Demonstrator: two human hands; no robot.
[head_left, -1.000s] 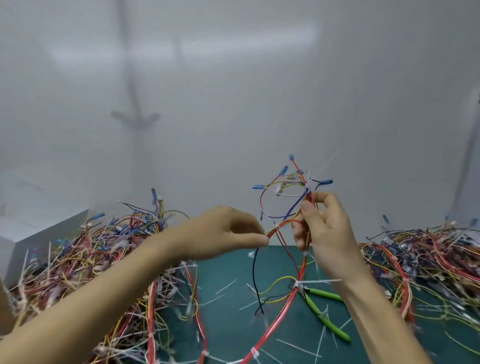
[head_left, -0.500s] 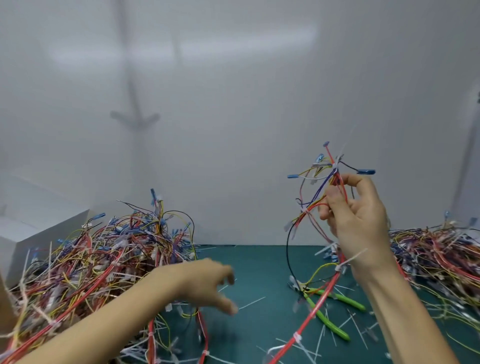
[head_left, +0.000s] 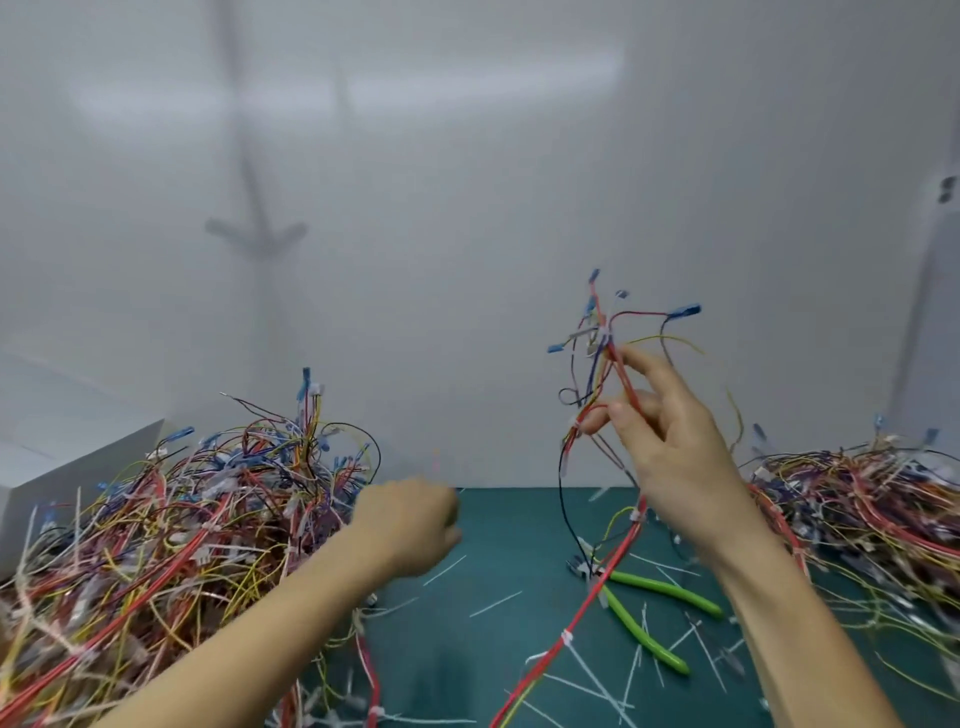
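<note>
The right hand (head_left: 670, 441) is raised above the bench, its thumb and curled fingertips (head_left: 631, 358) pinching a wire harness (head_left: 623, 384) just below the point where the thin strands are cinched together. Above the pinch the harness fans into a loose spray of fine red, blue, yellow and black wires, several ending in small blue terminals (head_left: 685, 312). Below the hand its thicker red lead hangs in a long slack curve down to the green mat (head_left: 519, 519), bound at intervals by white cable ties (head_left: 566, 636), with a thin black wire looping beside it. The lead crosses over a pair of cutters (head_left: 665, 587) with smooth bright-green handles, which lie flat on the mat. The left hand (head_left: 410, 525) is low and smeared by motion blur at the near edge of the left heap (head_left: 171, 525); its fingers look curled, but whether they hold anything cannot be told. That heap is a dense, springy tangle of coloured wires with stiff white tie tails sticking out. A similar, flatter right heap (head_left: 872, 509) lies behind the right forearm. Thin white tie offcuts (head_left: 496, 603) are scattered across the matte mat. A white box (head_left: 62, 467) stands behind the left heap, against a plain pale wall (head_left: 467, 208).
</note>
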